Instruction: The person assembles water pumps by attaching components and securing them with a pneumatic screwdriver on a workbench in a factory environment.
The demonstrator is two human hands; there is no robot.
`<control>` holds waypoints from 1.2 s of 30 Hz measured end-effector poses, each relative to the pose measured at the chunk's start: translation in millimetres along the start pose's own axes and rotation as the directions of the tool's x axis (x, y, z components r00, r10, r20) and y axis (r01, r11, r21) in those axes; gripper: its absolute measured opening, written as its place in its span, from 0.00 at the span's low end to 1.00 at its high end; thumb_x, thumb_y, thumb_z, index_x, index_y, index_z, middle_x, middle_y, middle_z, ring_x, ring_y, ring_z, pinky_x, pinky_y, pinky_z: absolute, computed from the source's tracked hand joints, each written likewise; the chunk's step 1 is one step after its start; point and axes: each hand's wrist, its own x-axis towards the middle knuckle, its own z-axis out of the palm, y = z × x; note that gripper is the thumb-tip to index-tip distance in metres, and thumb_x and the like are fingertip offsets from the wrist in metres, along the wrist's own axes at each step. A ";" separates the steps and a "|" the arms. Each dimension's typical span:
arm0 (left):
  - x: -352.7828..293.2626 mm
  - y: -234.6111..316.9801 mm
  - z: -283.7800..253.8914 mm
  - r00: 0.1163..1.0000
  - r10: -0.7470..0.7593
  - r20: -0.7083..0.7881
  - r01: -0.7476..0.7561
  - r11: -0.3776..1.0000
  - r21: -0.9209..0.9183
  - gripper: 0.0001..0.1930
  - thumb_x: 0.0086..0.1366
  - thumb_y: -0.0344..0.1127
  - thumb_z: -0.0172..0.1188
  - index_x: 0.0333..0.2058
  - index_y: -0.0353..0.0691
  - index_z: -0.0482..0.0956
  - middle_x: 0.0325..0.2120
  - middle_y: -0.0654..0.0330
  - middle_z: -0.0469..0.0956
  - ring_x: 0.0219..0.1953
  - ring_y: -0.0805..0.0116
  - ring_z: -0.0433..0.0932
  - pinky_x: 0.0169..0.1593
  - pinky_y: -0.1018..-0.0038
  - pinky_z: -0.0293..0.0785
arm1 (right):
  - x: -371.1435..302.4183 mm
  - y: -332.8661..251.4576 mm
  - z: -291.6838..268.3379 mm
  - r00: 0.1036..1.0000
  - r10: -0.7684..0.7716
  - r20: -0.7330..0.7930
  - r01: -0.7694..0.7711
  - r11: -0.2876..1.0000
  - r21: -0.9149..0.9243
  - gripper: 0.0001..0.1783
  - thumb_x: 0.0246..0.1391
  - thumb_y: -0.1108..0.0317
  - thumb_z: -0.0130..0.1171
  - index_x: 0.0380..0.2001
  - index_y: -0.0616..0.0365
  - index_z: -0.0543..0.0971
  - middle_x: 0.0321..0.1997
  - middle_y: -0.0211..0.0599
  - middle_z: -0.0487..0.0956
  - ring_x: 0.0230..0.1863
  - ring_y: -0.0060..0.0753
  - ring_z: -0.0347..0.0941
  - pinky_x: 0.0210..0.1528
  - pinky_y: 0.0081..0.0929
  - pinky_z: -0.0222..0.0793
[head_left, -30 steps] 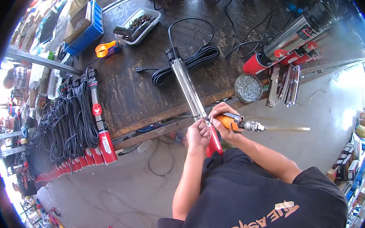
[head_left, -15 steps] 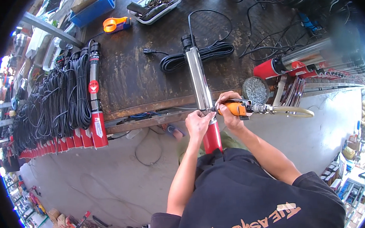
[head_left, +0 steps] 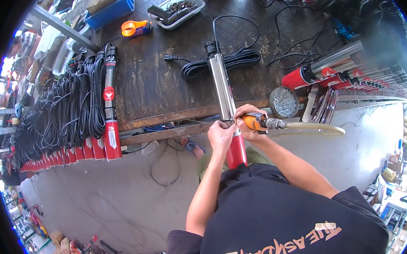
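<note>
A long submersible pump, steel tube above and red sleeve below, lies over the table edge with its red end against my body. At the joint above the red sleeve, my left hand presses its thumb and fingers together on the pump's side; whatever it pinches is too small or hidden to name. My right hand is wrapped round an orange air screwdriver, a pale hose trailing from its rear. The tool's tip meets the joint beside my left fingertips, which hide it. A coiled black cable lies under the pump's far end.
A round dish of small metal parts sits at the table edge, right of my hands. Cabled pumps line the left; more pumps lie at right. Farther back are an orange tape dispenser and a white tray.
My right hand and the air screwdriver have shifted slightly left, closer to the joint, and the hose has swung with them. My left hand stays at the joint. The view has shifted a little.
</note>
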 end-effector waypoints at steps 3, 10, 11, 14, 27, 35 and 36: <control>7.1 -33.2 2.3 0.972 -0.233 0.014 0.200 0.801 -0.564 0.13 0.60 0.31 0.66 0.40 0.34 0.73 0.25 0.61 0.74 0.23 0.71 0.72 0.27 0.73 0.71 | 1.0 -2.3 0.5 1.000 -0.003 0.003 0.003 0.999 -0.044 0.06 0.52 0.81 0.57 0.35 0.64 0.76 0.36 0.41 0.78 0.33 0.23 0.76 0.38 0.22 0.76; -22.2 -10.9 -28.7 0.896 -0.298 0.329 0.415 0.297 -0.860 0.08 0.75 0.27 0.45 0.45 0.33 0.72 0.32 0.50 0.80 0.29 0.58 0.81 0.34 0.67 0.80 | -19.7 -40.8 -2.2 0.982 0.078 -0.170 -0.038 0.974 0.225 0.13 0.56 0.82 0.51 0.44 0.59 0.69 0.40 0.39 0.72 0.37 0.27 0.72 0.42 0.26 0.72; -28.7 -6.9 -28.3 0.907 -0.239 0.347 0.411 0.324 -0.852 0.08 0.76 0.28 0.44 0.45 0.33 0.72 0.33 0.49 0.80 0.30 0.56 0.82 0.34 0.66 0.81 | -24.2 -48.2 -4.3 0.973 0.110 -0.201 -0.061 0.969 0.239 0.13 0.56 0.82 0.51 0.44 0.59 0.69 0.40 0.39 0.72 0.37 0.28 0.72 0.42 0.28 0.72; -44.1 8.6 -21.0 0.910 -0.157 0.385 0.415 0.383 -0.825 0.07 0.76 0.32 0.48 0.46 0.35 0.71 0.34 0.50 0.80 0.31 0.58 0.83 0.31 0.71 0.80 | -29.5 -64.7 -5.2 0.941 0.200 -0.274 -0.088 0.924 0.372 0.13 0.55 0.81 0.49 0.44 0.59 0.69 0.40 0.40 0.71 0.36 0.29 0.70 0.45 0.31 0.70; -44.7 19.4 -22.8 0.716 -0.146 0.682 0.688 0.309 -0.657 0.06 0.70 0.30 0.59 0.42 0.34 0.79 0.33 0.56 0.82 0.31 0.70 0.82 0.37 0.79 0.82 | -43.8 -64.3 -26.3 0.824 0.302 -0.480 0.035 0.817 0.575 0.15 0.51 0.81 0.48 0.43 0.59 0.70 0.40 0.40 0.72 0.35 0.30 0.69 0.46 0.33 0.69; -41.4 19.5 -16.4 0.727 -0.212 0.653 0.686 0.272 -0.675 0.09 0.72 0.34 0.58 0.42 0.34 0.80 0.35 0.55 0.83 0.34 0.68 0.82 0.39 0.75 0.81 | -41.2 -59.3 -30.3 0.817 0.301 -0.492 0.082 0.784 0.615 0.15 0.51 0.81 0.49 0.43 0.58 0.71 0.41 0.41 0.72 0.36 0.31 0.70 0.48 0.35 0.69; -41.8 19.0 -16.3 0.728 -0.218 0.650 0.685 0.266 -0.678 0.09 0.72 0.34 0.58 0.42 0.34 0.80 0.35 0.55 0.83 0.34 0.68 0.82 0.39 0.75 0.81 | -40.4 -59.5 -29.0 0.812 0.304 -0.499 0.091 0.778 0.621 0.15 0.51 0.81 0.49 0.43 0.58 0.71 0.41 0.41 0.72 0.36 0.31 0.70 0.48 0.35 0.69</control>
